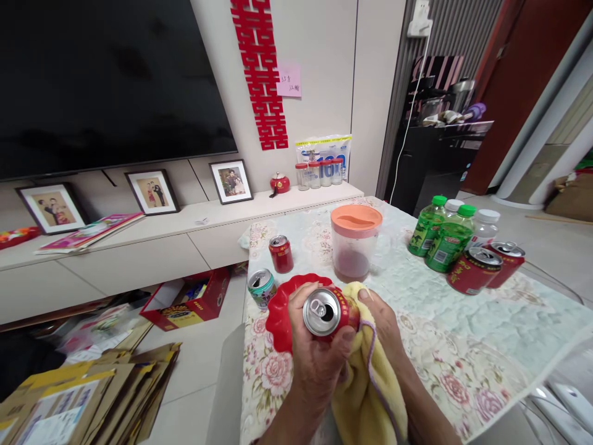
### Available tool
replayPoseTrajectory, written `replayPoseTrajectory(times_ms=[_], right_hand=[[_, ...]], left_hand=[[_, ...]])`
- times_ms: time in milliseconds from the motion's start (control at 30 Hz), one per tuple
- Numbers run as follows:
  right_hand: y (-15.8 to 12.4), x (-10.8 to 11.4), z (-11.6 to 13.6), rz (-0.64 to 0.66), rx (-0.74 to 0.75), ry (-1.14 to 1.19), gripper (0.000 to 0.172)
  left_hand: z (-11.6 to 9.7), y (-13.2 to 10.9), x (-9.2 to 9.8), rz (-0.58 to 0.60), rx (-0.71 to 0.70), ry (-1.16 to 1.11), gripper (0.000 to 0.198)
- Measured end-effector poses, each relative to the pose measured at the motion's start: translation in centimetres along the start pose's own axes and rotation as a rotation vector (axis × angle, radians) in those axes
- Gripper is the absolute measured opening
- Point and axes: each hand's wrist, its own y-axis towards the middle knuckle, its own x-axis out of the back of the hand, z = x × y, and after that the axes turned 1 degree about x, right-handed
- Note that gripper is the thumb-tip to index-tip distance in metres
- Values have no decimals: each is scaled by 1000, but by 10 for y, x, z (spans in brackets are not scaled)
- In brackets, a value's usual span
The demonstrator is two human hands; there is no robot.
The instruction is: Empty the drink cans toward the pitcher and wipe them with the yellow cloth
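Note:
An opened red can [345, 307] is tilted so its silver top faces me, above a red scalloped plate [278, 318]. My left hand [315, 358] is wrapped round the can. A yellow cloth [370, 383] with a purple edge hangs from my right hand [384, 321], whose fingers press it against the can's right side. Behind the plate stand another red can [281, 254] and a green-and-white can [262, 288]. Beyond my hands is a clear container [354, 247] with an orange lid, holding something dark low inside.
Green-capped bottles [447, 242], white-capped bottles [484, 228] and two larger red cans [473, 271] stand at the right of the flowered tablecloth [273, 371]. Photo frames [230, 181] and glass jars [319, 175] line the cabinet. Flattened cardboard [111, 395] lies on the floor at left.

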Motion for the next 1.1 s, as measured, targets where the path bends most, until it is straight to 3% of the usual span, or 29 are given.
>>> replayPoseTrajectory(times_ms=[200,400,467,633,767,933,1033,1100], right_hand=[[-6,0,-2,-77,147,-226,44],[-22,0,9,-58,645,-491,31],[-23,6,14,-48,721,-529,30],[-8,25,13,4,608,-509,31],[13,36,-6,0,469,-625,41],[28,42,-26,-91,404,-759,60],[17,49,-3,-120,459,-721,61],[1,51,26,93,442,-557,48]], left_hand=[[-1,-3,-7,-62,84,-48,72],[-10,-2,-8,-17,137,-102,63],[-11,-6,-7,26,187,-103,60],[-9,-13,-5,135,122,-99,63],[-15,-8,-3,192,3,-34,58],[-22,-4,3,269,117,-59,65],[-20,-3,4,226,189,-92,72],[-20,-2,4,204,208,-112,68]])
